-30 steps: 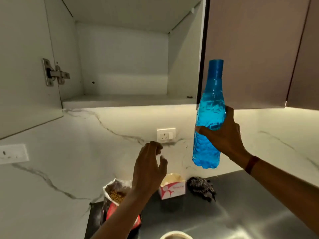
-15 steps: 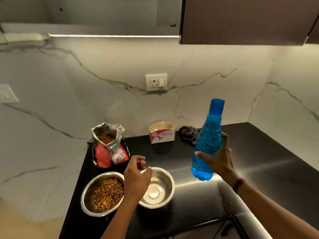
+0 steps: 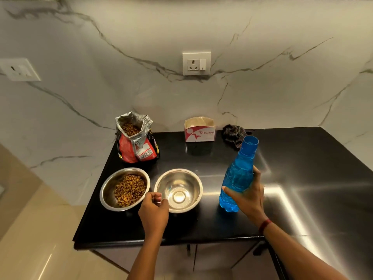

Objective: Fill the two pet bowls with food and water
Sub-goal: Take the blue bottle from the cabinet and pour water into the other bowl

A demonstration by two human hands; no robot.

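Kibble-filled steel bowl (image 3: 125, 188) beside empty steel bowl (image 3: 178, 189); red foil bag (image 3: 137, 144) behind. Right hand (image 3: 246, 197) grasps blue plastic bottle (image 3: 239, 178); left hand (image 3: 154, 211): grip unclear.

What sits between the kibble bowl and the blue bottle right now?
The empty steel bowl, in the head view; bare black counter separates it from the bottle.

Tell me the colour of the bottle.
Blue all over, see-through; the bottle shows best in the head view.
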